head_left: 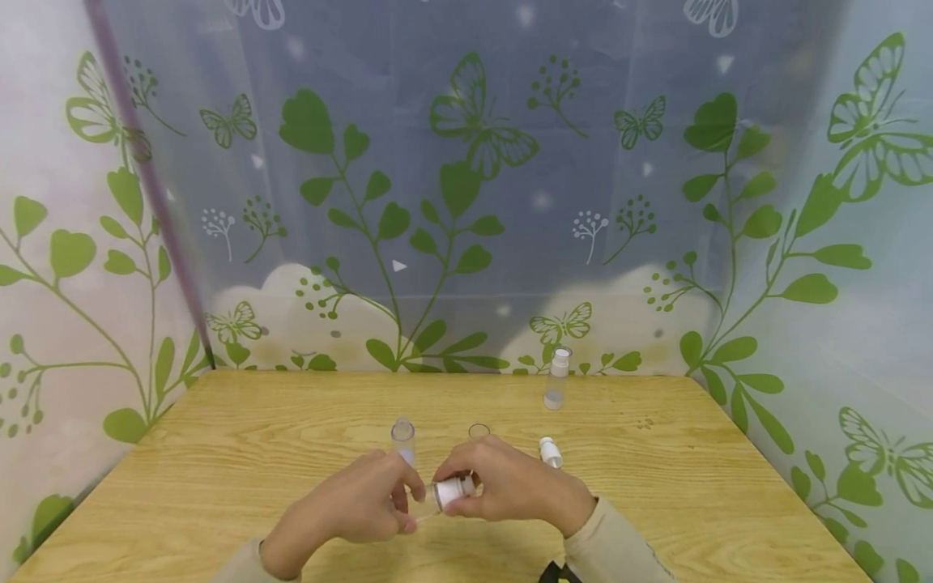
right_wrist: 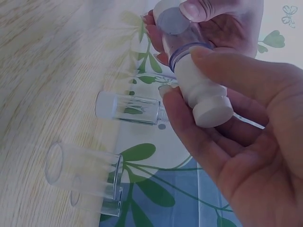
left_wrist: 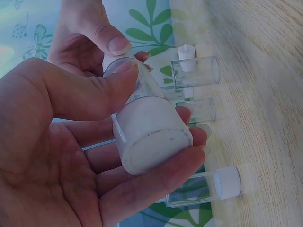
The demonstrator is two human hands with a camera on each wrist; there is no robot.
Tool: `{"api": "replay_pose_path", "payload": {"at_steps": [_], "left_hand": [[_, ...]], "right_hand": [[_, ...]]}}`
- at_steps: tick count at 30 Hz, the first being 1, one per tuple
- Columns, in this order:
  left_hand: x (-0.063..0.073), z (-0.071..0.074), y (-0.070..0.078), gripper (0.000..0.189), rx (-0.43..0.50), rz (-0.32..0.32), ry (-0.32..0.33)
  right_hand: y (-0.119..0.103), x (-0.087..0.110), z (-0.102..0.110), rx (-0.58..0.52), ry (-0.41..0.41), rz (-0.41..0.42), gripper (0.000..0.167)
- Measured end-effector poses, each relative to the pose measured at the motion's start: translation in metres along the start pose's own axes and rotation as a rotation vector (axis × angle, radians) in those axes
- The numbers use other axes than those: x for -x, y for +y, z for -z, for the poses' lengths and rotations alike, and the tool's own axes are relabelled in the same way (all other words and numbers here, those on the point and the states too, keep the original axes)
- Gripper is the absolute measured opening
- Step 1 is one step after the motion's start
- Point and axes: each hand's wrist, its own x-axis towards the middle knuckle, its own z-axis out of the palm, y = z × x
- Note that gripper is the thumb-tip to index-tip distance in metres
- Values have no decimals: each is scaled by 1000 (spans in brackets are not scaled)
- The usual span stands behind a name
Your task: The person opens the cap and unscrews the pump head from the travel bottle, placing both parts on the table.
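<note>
Both hands hold one small pump bottle, its clear body (right_wrist: 194,38) tilted. My left hand (head_left: 368,498) grips the lower end, fingers curled under the white base (left_wrist: 151,137) and thumb on the clear side. My right hand (head_left: 510,486) holds the white pump top (right_wrist: 201,90) between thumb and fingers. Pump top and body are joined; how tightly, I cannot tell. Beyond the left hand stands an open clear bottle (head_left: 403,433) with a white base, partly hidden. Clear cylinder covers (left_wrist: 196,73) stand near the right hand, mostly hidden in the head view.
A loose white pump head (head_left: 551,452) lies on the wooden table (head_left: 291,413) right of the hands. At the back right stands a capped pump bottle (head_left: 557,380). A patterned curtain (head_left: 466,243) closes off the back and sides. Something black (head_left: 557,572) shows at the bottom edge.
</note>
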Motion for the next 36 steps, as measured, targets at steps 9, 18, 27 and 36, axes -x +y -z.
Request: {"api": "replay_pose_path", "payload": {"at_steps": [9,18,27,36], "left_hand": [[2,-1,1,21,-2,-1,7],[5,-3,2,21,20,-13,7],[2,-4,1,23,11,-21,-1],[0,-3,3,23,-5,-19,10]], "right_hand": [[2,-1,-1,-4,5,47,24],[5,-1,-4,-34,-19,77,28],[6,0,-5,-37,-26,57,26],[6,-1,-3,0,-36,33,26]]}}
